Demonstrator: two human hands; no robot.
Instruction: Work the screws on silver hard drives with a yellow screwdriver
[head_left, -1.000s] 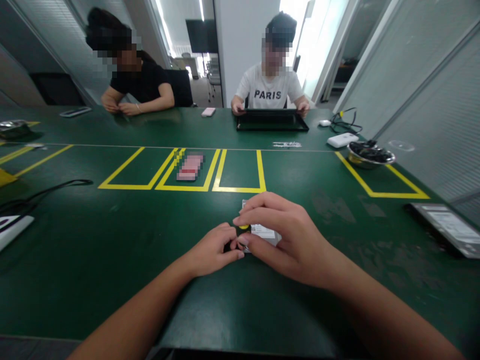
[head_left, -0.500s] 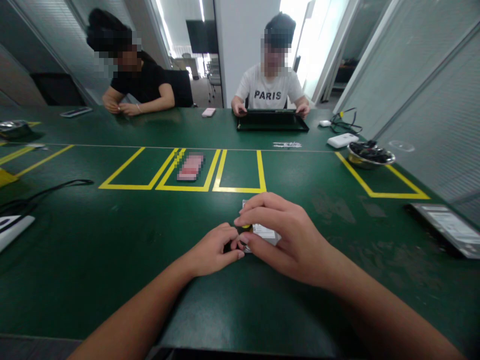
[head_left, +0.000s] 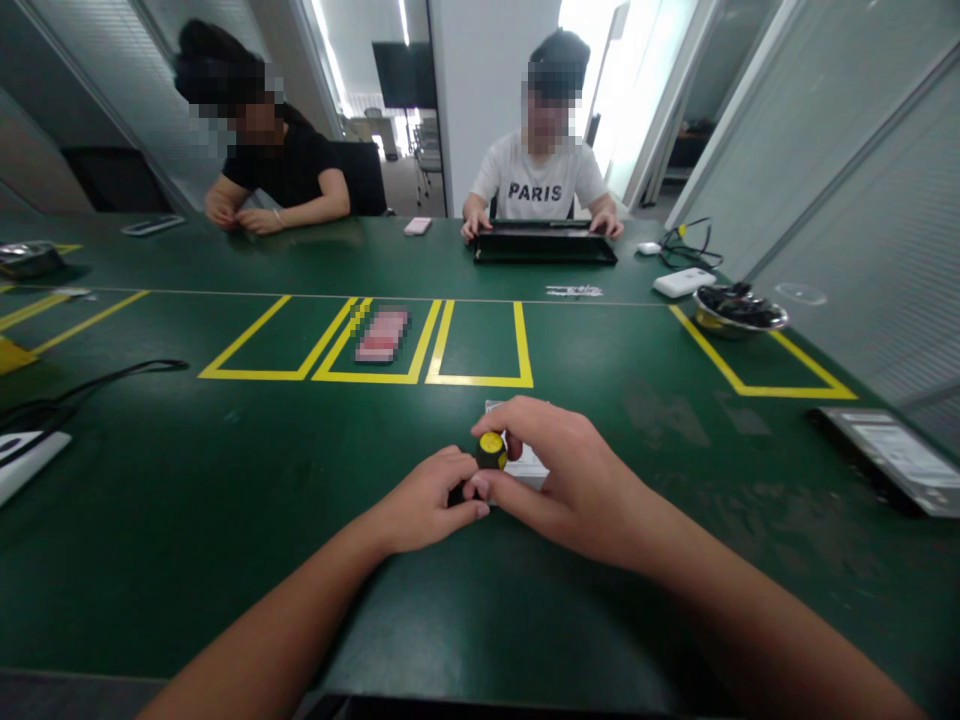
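Pale labelled object (head_left: 529,468) at five o'clock partly hidden from us by our right hand (head_left: 574,465), white device (head_left: 34,462) and metal bowl (head_left: 34,263) cut off at nine

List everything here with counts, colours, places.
tool: one, black-yellow, front centre
block: one, pale, behind tool
table: one, green, central
tape outlines: several, yellow, on table
slab: one, pink, inside outline
small case: one, pink, opposite
tray: one, black, opposite
people: two, black shirt, white shirt, opposite
chairs: several, dark, background
screen: one, black, background
bowls: two, silver, left and right
cables: several, black, left and right
device: one, white, left edge
flat case: one, white, far right
drive: one, silver, right edge
left hand: one, bare, beside tool
right hand: one, bare, around tool
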